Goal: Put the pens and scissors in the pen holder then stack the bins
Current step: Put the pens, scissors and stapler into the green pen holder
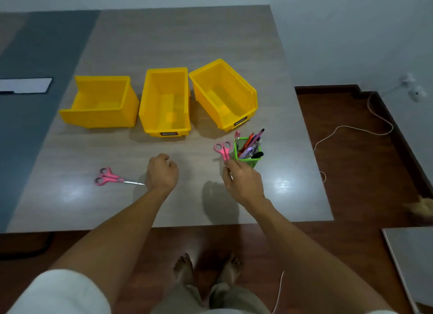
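My right hand (243, 181) grips a pink pair of scissors (223, 150) by the blade end, handles up, just beside the near-left wall of the green pen holder (248, 161); the blades are hidden in my fingers, so I cannot tell how firm the hold is. The scissors stand nearly upright and the holder's mouth lies slightly right and away from them. The holder already carries a crowded bundle of pens (251, 143) leaning right, so I judge the free gap to be on its left side, nearest the held pair. My left hand (161, 173) hangs loosely curled, holding nothing, over the table (281, 196). A second pink pair of scissors (112, 178) lies flat to its left, long axis roughly left-right, handles far left, blade tip pointing at my left wrist and almost under it. The left hand is clearly the nearer one for that pair. No loose pens remain on the table that I can see. Three yellow bins stand side by side further back: left bin (100, 102), middle bin (165, 102), right bin (222, 95). All three appear empty, unstacked, each facing a somewhat different way. Judgement: one pair about to go in, one pair still to fetch, stacking not yet begun.
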